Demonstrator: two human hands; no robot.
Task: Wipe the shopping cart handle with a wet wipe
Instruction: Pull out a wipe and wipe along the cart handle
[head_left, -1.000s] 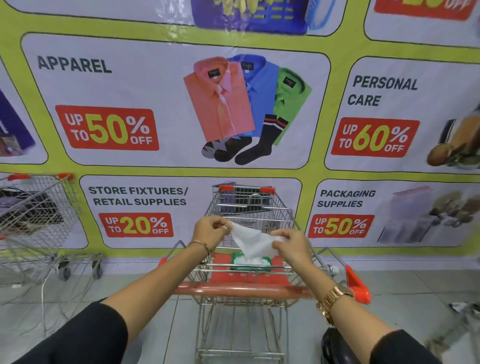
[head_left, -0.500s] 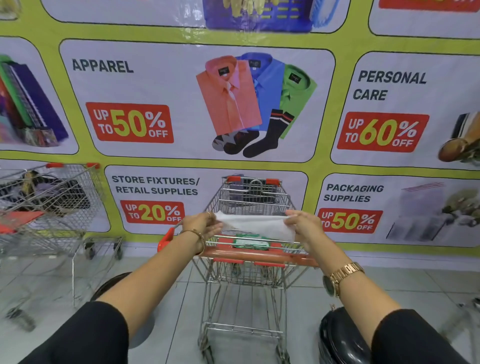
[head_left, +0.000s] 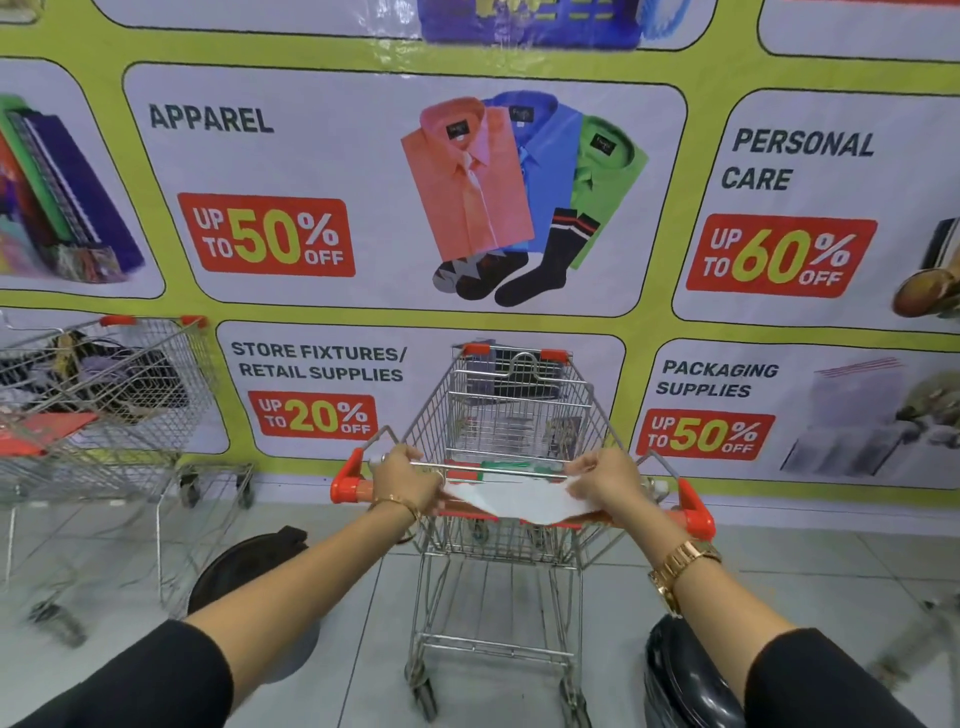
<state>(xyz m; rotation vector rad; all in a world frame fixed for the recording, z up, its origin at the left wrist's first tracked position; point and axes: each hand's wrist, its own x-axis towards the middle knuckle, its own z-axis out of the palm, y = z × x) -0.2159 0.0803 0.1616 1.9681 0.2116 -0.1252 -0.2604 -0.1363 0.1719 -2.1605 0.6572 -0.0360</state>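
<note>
We hold both arms extended over the shopping cart (head_left: 511, 447). Our left hand (head_left: 405, 480) and right hand (head_left: 605, 480) each pinch one end of the white wet wipe (head_left: 511, 500), fingers curled, stretching it flat across the red plastic cart handle (head_left: 350, 488). The cart is bare steel wire. The wall banner (head_left: 363, 130) reads "APPAREL UP TO 50% OFF" and "PERSONAL CARE".

Black sleeves are worn on both arms: the left sleeve (head_left: 156, 680) at seven o'clock, the right sleeve (head_left: 831, 680) at five o'clock, each ending below the elbow. A thin gold bangle (head_left: 400, 505) is worn on the left wrist, and a gold metal link-band wristwatch (head_left: 680, 569) on the right wrist.
</note>
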